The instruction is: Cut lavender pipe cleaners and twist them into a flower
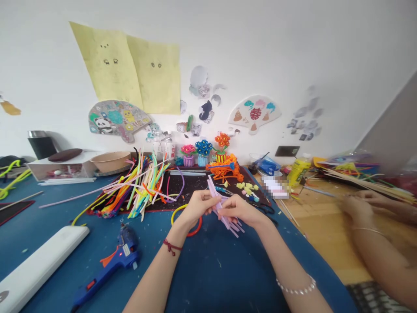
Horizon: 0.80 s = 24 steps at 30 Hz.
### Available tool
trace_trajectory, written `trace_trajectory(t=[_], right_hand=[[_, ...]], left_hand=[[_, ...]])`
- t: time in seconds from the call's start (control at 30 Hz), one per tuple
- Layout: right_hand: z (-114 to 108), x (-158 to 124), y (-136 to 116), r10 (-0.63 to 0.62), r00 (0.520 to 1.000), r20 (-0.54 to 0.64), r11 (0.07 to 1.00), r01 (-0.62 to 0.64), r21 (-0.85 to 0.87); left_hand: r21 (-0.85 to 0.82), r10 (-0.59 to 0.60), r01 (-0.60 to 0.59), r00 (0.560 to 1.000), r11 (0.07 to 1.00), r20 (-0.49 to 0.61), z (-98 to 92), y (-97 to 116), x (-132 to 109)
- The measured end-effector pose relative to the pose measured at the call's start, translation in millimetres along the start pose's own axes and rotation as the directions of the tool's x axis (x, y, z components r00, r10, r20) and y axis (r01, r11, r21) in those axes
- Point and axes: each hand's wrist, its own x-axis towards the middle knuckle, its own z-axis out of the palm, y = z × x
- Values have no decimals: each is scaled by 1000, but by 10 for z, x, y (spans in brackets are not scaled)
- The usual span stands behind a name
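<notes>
A bundle of light purple pipe cleaners [230, 224] is held between both hands over the blue table mat. My left hand [199, 205] pinches the bundle from the left, with a dark red cord bracelet on its wrist. My right hand [238, 208] grips the same bundle from the right, its fingers closed round the strips. The bundle's upper end leans to the left and its lower ends fan out to the right. Just behind my left hand, a yellow and red ring of pipe cleaner [176, 214] lies on the mat.
A blue glue gun [122, 256] and a long white box [45, 265] lie at the left. Colourful pipe cleaners [146, 187] are piled behind. Potted pipe-cleaner flowers [203, 152] stand by the wall. Another person's hands [361, 204] are at the right, near a yellow bottle [299, 169].
</notes>
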Motion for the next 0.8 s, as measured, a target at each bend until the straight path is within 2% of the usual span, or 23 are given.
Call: trace_trajectory(t=[0.2, 0.4, 0.57, 0.8], right_hand=[[-9, -22, -20, 19, 1000, 2, 1000, -19, -10], [-35, -16, -15, 12, 1000, -14, 1000, -12, 8], [-41, -21, -20, 10, 1000, -1, 1000, -10, 16], [-46, -33, -50, -1, 1000, -9, 1000, 1, 19]], left_hand=[[-42, -11, 10, 1000, 999, -11, 68, 20, 2], [-28, -4, 4, 1000, 1000, -5, 32, 13, 9], [26, 2, 0, 998, 1000, -58, 41, 3, 18], [-31, -41, 38, 991, 999, -126, 102, 9, 11]])
